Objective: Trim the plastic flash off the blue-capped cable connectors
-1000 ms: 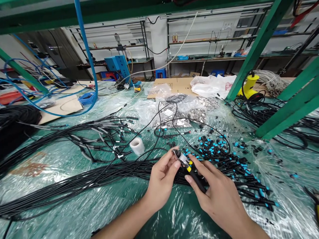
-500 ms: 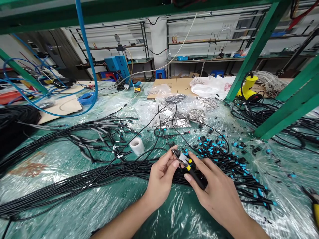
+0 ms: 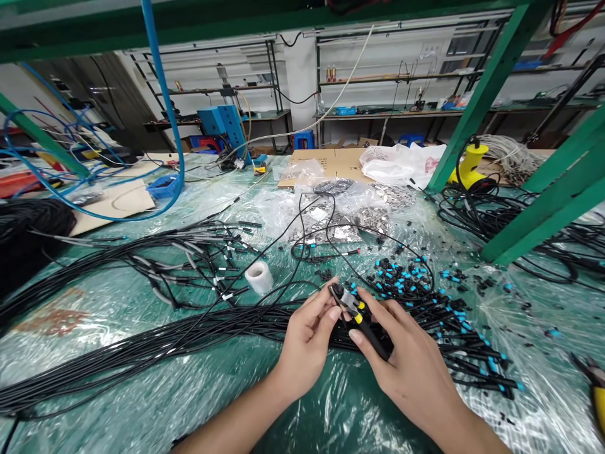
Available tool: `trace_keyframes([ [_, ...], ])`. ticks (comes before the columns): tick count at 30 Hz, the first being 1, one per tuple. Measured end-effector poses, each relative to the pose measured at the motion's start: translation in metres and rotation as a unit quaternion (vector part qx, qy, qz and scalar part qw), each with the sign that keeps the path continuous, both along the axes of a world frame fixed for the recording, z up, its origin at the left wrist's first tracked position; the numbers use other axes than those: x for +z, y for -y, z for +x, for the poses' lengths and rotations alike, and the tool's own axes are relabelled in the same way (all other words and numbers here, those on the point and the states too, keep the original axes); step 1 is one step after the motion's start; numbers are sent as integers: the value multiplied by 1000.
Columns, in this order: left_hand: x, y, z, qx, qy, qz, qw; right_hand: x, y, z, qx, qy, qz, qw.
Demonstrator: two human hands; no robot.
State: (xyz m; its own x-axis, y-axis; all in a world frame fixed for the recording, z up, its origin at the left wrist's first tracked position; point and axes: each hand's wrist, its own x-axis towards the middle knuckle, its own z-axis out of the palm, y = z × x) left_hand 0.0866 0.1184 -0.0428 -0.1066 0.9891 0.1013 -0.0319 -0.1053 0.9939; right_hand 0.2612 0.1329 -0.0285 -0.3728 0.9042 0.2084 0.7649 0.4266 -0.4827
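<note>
My right hand [image 3: 409, 366] is closed around the black and yellow handles of a small pair of pliers [image 3: 357, 315], jaws pointing up and left. My left hand [image 3: 307, 340] pinches something small at the plier jaws with thumb and fingertips; what it holds is too small to make out. Both hands hover over a long bundle of black cables [image 3: 155, 347] that runs left across the plastic-covered green table [image 3: 118, 302]. Cable ends with blue and black connectors [image 3: 416, 293] lie just right of my hands.
A white tape roll [image 3: 260, 277] stands left of the hands. Bags of small metal parts [image 3: 331, 221] and a cardboard box [image 3: 331, 162] lie further back. A green frame post [image 3: 477, 101] and a yellow tool [image 3: 472, 164] stand at right; yellow-handled pliers [image 3: 596, 394] lie at the right edge.
Both hands and the pliers have stayed nearly in place, with only a slight shift of the fingers at the plier jaws.
</note>
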Motion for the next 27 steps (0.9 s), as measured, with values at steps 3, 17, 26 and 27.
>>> trace_keyframes([
  [3,-1,-1,-1,4,1,-5,1000,1,0,0,6,-18,-36,999],
  [17,6,-8,-1,-15,84,1,996,4,-7,5,-21,-5,20,1000],
  [26,4,-7,-2,-30,106,-14,994,-1,-7,6,-5,42,49,998],
  [27,3,-7,-2,-32,107,-13,994,-2,-8,6,-3,41,55,998],
])
